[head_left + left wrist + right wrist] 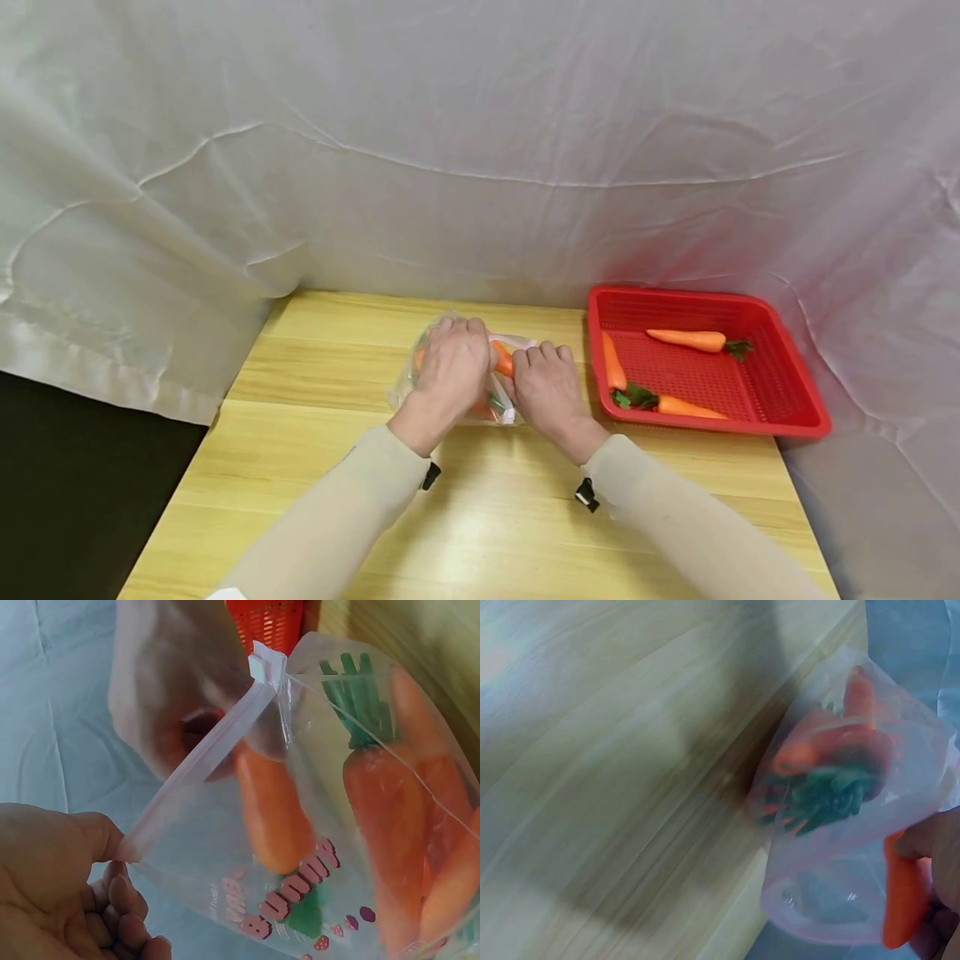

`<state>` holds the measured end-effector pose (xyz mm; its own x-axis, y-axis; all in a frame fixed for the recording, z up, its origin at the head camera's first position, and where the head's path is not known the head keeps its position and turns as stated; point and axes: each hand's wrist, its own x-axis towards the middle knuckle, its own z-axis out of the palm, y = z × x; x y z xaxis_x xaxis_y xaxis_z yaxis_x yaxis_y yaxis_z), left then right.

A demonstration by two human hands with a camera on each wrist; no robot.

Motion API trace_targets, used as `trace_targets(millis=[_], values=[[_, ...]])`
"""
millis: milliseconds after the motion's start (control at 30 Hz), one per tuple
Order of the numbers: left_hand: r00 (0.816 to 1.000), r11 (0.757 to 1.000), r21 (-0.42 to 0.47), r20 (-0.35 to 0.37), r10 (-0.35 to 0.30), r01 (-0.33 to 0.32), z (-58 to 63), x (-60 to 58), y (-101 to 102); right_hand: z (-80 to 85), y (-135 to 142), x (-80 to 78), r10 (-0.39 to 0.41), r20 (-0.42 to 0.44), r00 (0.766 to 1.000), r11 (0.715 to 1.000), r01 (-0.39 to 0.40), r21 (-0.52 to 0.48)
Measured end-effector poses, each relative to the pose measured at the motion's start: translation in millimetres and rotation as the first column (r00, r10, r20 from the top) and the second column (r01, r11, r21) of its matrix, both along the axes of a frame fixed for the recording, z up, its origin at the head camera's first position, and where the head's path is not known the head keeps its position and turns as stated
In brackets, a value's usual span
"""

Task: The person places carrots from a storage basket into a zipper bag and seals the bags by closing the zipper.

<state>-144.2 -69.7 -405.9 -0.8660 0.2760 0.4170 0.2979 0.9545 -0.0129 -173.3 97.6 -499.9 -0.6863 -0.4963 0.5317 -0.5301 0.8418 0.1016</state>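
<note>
A clear zip bag (199, 859) with "Bunny" printed on it holds several orange carrots (384, 817) with green tops. My left hand (453, 362) pinches a corner of the bag's mouth between thumb and fingers, as the left wrist view shows. At that open mouth my right hand (546, 387) grips another carrot (904, 900) by its thick orange body. In the left wrist view this carrot points down into the bag, green leaves lowest. A white zip slider (266, 666) sits at the far end of the seal. My right fingers are partly hidden behind the bag.
To the right stands a red plastic basket (802, 375). Inside lie a carrot (686, 339) at the back, a carrot (612, 362) against the left wall and a carrot (690, 407) along the front. Grey cloth (480, 225) hangs behind the wooden table (480, 533).
</note>
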Motion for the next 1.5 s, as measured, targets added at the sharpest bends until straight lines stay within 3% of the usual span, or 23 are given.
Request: trace_targets(millis=[133,300,367,467,533,600,667,767,867,933,1033,1067,1100,1200,1367,1500], values=[[1.0,1.0,-0.009,0.007,0.013,-0.013,2.8,-0.9,-3,4.2,-14,-1.2,-0.075,0.15,0.986,0.997,0.075,0.011],[0.996,0.998,0.035,0.07,0.058,-0.06,7.3,-3.7,-8,14.5,-22,-5.3,-0.084,0.336,0.938,0.995,0.095,-0.019],[0.994,0.994,0.082,0.089,0.067,-0.074,9.2,-5.7,-11,16.7,-18,-6.0,-0.039,0.36,0.932,0.994,0.074,-0.083],[0.99,0.982,0.167,0.119,0.073,-0.093,12.1,-8.3,-14,16.7,-2,-4.6,0.003,0.332,0.943,0.98,0.064,-0.189],[0.987,0.972,0.211,0.139,0.076,-0.105,13.5,-9.2,-16,14.3,12,-1.2,-0.012,0.312,0.95,0.965,0.092,-0.246],[0.985,0.965,0.237,0.154,0.077,-0.113,14.7,-9.2,-17,11.2,23,5.7,-0.043,0.361,0.932,0.945,0.155,-0.287],[0.985,0.962,0.251,0.156,0.071,-0.109,15.6,-8.9,-18,7.5,32,15.5,-0.052,0.472,0.88,0.92,0.227,-0.32],[0.987,0.96,0.26,0.145,0.064,-0.1,16.6,-8.5,-19,1.0,36,30.9,-0.02,0.642,0.767,0.897,0.298,-0.328],[0.986,0.956,0.272,0.151,0.071,-0.111,17.2,-8.3,-21,-5.6,34,39.6,0.037,0.741,0.67,0.89,0.315,-0.33],[0.984,0.953,0.279,0.164,0.076,-0.12,17.4,-8.1,-22,-9.0,30,40.2,0.075,0.778,0.624,0.882,0.322,-0.343],[0.977,0.948,0.287,0.194,0.084,-0.138,19.2,-7.3,-26,-6.3,23,34.5,0.143,0.797,0.587,0.84,0.354,-0.411],[0.975,0.947,0.287,0.206,0.086,-0.144,20.4,-6.8,-28,-2.5,22,30.8,0.161,0.792,0.589,0.818,0.37,-0.441],[0.973,0.946,0.287,0.214,0.087,-0.148,22.1,-5.8,-29,2.9,21,26.1,0.171,0.778,0.605,0.799,0.377,-0.468],[0.96,0.939,0.296,0.261,0.098,-0.177,30.0,-1.7,-34,28.0,20,10.6,0.182,0.71,0.68,0.756,0.365,-0.544],[0.925,0.935,0.287,0.369,0.092,-0.208,45.3,6.0,-31,75.2,11,-5.3,0.213,0.567,0.796,0.733,0.253,-0.631],[0.907,0.926,0.306,0.413,0.079,-0.22,51.0,7.5,-32,103.5,6,-9.8,0.205,0.464,0.862,0.739,0.175,-0.651]])
